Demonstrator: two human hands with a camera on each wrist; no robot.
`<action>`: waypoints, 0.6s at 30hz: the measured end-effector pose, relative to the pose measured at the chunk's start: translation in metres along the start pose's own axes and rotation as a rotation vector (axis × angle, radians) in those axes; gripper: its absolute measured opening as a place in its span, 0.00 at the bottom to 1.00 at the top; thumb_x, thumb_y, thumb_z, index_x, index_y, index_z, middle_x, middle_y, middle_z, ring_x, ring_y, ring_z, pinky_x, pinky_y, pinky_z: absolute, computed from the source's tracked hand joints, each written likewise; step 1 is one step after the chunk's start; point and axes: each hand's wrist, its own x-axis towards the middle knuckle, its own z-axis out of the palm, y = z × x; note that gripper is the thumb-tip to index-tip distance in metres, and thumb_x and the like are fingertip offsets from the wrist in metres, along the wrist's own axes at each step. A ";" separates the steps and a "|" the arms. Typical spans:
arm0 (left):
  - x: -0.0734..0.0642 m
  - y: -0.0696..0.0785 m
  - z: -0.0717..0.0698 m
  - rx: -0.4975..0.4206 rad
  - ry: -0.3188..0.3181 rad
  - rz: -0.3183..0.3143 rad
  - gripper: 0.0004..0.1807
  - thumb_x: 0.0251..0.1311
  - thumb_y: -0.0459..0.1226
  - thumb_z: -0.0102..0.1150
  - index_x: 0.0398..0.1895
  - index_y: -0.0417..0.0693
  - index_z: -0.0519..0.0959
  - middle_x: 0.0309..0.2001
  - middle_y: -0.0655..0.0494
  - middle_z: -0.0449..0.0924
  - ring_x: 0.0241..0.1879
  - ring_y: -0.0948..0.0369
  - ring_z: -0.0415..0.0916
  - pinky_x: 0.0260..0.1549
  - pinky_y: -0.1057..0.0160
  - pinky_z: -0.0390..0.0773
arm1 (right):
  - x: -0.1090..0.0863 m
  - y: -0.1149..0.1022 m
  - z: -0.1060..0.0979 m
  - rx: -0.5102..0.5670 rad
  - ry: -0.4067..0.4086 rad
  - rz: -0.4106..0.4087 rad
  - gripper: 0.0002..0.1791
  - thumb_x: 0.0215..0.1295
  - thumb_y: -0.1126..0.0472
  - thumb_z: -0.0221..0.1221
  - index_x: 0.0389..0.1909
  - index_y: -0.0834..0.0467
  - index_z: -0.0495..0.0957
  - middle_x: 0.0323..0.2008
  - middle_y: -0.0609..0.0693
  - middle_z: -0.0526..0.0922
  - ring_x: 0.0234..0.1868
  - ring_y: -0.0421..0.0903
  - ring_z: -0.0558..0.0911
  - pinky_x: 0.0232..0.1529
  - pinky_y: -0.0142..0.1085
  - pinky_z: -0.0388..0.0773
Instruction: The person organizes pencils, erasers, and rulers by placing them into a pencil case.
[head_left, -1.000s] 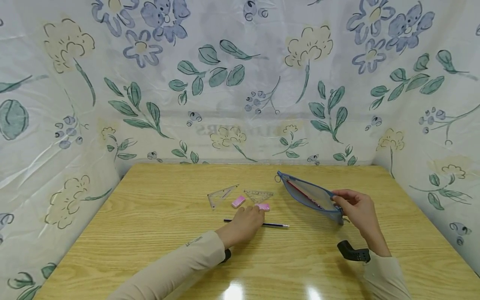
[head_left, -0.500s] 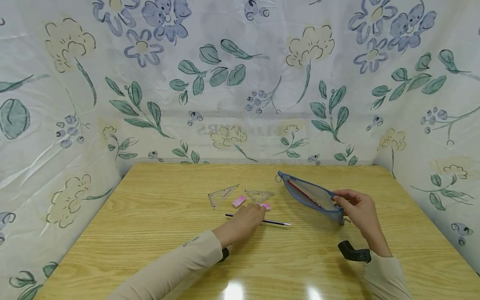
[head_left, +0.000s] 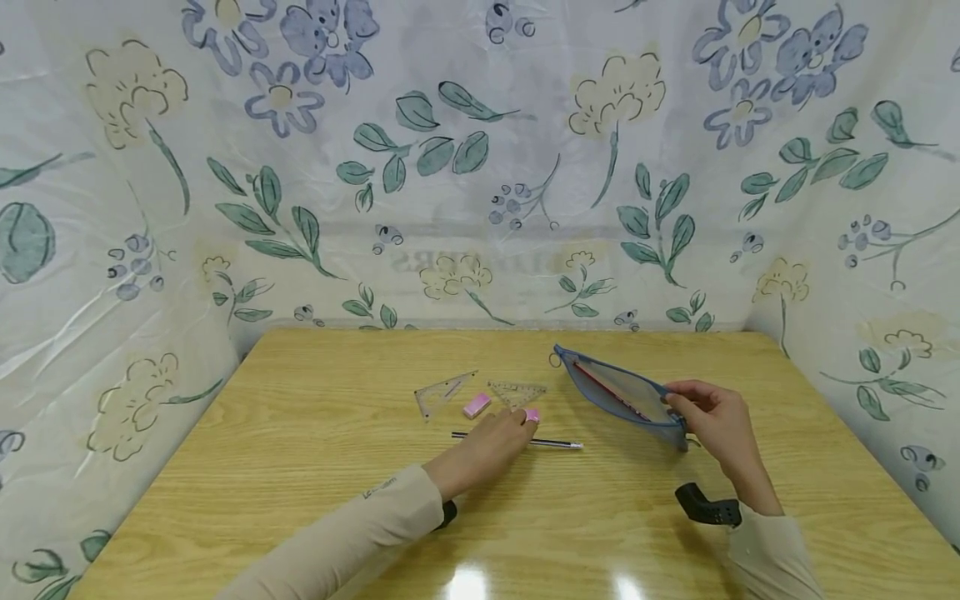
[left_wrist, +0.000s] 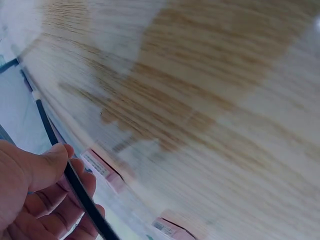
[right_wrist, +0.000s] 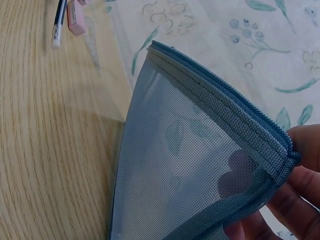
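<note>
My left hand [head_left: 486,446] pinches a dark pencil [head_left: 555,443] between thumb and fingers, low over the middle of the table. The pencil's white eraser end points right, and the grip shows closely in the left wrist view [left_wrist: 77,187]. My right hand [head_left: 720,425] grips the right end of a blue mesh zip pouch [right_wrist: 180,150], thumb on one side and fingers on the other. The pouch's mouth gapes toward the left hand. Inside it lies a red pencil [head_left: 611,392]. A pink eraser [head_left: 532,414] lies just beyond my left fingertips, partly hidden by them.
Another pink eraser [head_left: 477,406] lies left of the first. Behind them are two clear set squares, one left [head_left: 442,384] and one right [head_left: 517,387]. The wooden table [head_left: 337,492] ends at a flower-print cloth [head_left: 450,208] at the back and sides.
My left hand and the dark pencil have shifted slightly to the right, and the pencil sits a little higher in view. The right hand and pouch have stayed in place.
</note>
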 end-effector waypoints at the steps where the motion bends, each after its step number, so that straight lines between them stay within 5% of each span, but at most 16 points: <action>1: 0.000 0.000 0.000 -0.004 -0.002 -0.003 0.11 0.66 0.27 0.55 0.50 0.40 0.77 0.36 0.51 0.74 0.29 0.60 0.69 0.22 0.67 0.69 | 0.000 0.000 0.000 0.000 0.000 -0.003 0.13 0.68 0.63 0.59 0.46 0.68 0.81 0.37 0.60 0.84 0.31 0.39 0.82 0.26 0.32 0.79; 18: 0.000 -0.004 -0.011 0.006 0.022 -0.026 0.07 0.67 0.29 0.55 0.45 0.46 0.75 0.35 0.53 0.72 0.28 0.60 0.65 0.24 0.66 0.67 | -0.001 0.001 -0.002 -0.026 0.017 -0.030 0.12 0.68 0.63 0.58 0.46 0.68 0.82 0.35 0.60 0.84 0.30 0.36 0.81 0.24 0.35 0.79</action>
